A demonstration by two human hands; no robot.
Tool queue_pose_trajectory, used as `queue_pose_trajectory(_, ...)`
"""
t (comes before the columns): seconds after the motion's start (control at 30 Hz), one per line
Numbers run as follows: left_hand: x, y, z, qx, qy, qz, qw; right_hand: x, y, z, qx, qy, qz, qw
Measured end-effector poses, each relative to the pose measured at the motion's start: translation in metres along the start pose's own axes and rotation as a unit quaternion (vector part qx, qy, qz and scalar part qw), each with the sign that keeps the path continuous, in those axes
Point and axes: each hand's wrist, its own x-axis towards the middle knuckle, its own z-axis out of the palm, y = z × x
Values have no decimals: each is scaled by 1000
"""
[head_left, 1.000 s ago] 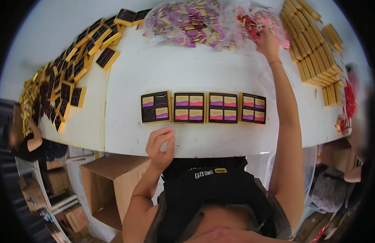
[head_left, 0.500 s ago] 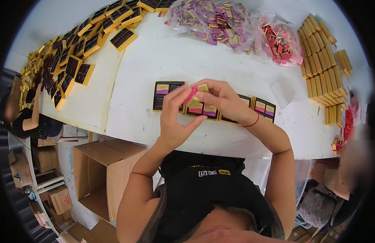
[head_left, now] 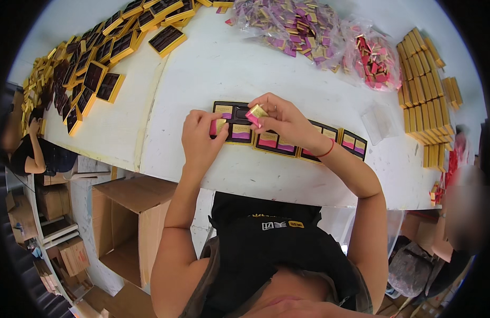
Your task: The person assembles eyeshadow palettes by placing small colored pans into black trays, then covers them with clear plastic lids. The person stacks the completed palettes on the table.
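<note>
Head view: we're prob. mid-fill on the open box (head_left: pixel 233 103) b/w our hands. L hand (head_left: pixel 199 134) pinches a pink/gold pc (head_left: pixel 217 127) at the lower-L slot, just R of its fingers; it seems we're about to seat it. R hand (head_left: pixel 280 118) grips a 2nd pink/gold pc (head_left: pixel 256 114), tilted, just R of the upper-R slot (head_left: pixel 242 113), which looks bare. Next move prob. calls for pressing the L one flat, then squaring the R one to its slot, face up. Looks: gold rim, black tray; 2 purple/gold pcs (head_left: pixel 241 129) lie flat, upper L & lower R. We see more boxes (head_left: pixel 275 153) w/ similar pcs below & R of our R hand, partly hidden by it.
</note>
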Motion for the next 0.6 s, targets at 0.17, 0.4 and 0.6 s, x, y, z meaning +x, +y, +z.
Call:
queue_pose_trajectory(0.17, 4, 0, -11, -24, -104, -181, 978, 20, 6, 0, -242, 41, -31, 969)
queue_pose_trajectory(0.4, 13, -13, -40, -111, -160, 3, 981, 46, 19, -7, -347, 7, -84, 934)
queue_pose_trajectory(0.6, 12, -29, -48, -154, -267, 15, 951, 46, 24, -6, -408, 12, -169, 897)
